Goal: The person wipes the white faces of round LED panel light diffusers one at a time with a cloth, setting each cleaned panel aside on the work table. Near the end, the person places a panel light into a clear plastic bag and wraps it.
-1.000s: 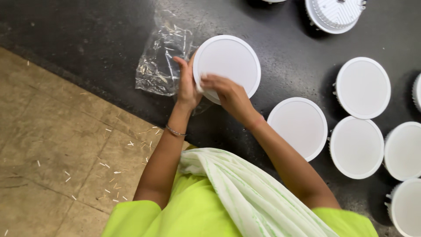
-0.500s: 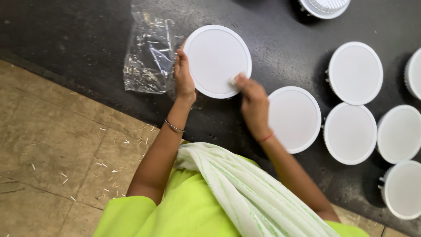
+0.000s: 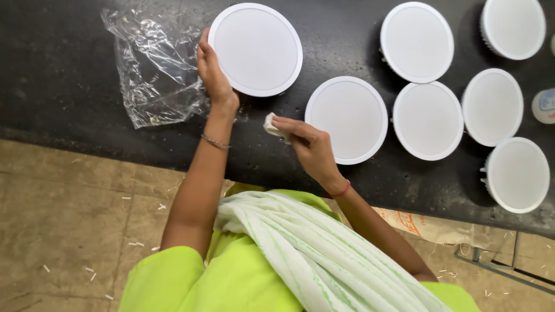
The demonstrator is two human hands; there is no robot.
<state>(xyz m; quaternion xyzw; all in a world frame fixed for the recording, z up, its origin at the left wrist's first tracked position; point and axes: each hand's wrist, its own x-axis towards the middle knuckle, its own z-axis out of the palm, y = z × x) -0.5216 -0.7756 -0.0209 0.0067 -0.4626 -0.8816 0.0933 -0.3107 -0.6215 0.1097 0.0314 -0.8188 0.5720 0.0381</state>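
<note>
Your left hand (image 3: pixel 215 75) covers the left rim of the round white flat panel light (image 3: pixel 255 49), so you cannot tell how far its fingers (image 3: pixel 203 46) reach under it. Your right hand (image 3: pixel 309 147) hides most of the small white wad (image 3: pixel 272 124) it pinches; what it is stays unclear. At the upper right, the frame's edge cuts off a round white light (image 3: pixel 513 26). The pale object (image 3: pixel 544 106) at the right edge is half out of frame.

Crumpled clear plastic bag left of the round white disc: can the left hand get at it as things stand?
Probably yes. The left hand grips the round white disc's edge, and the crumpled clear plastic bag lies right beside it on the black table, nothing between; it would have to release the disc first.
</note>
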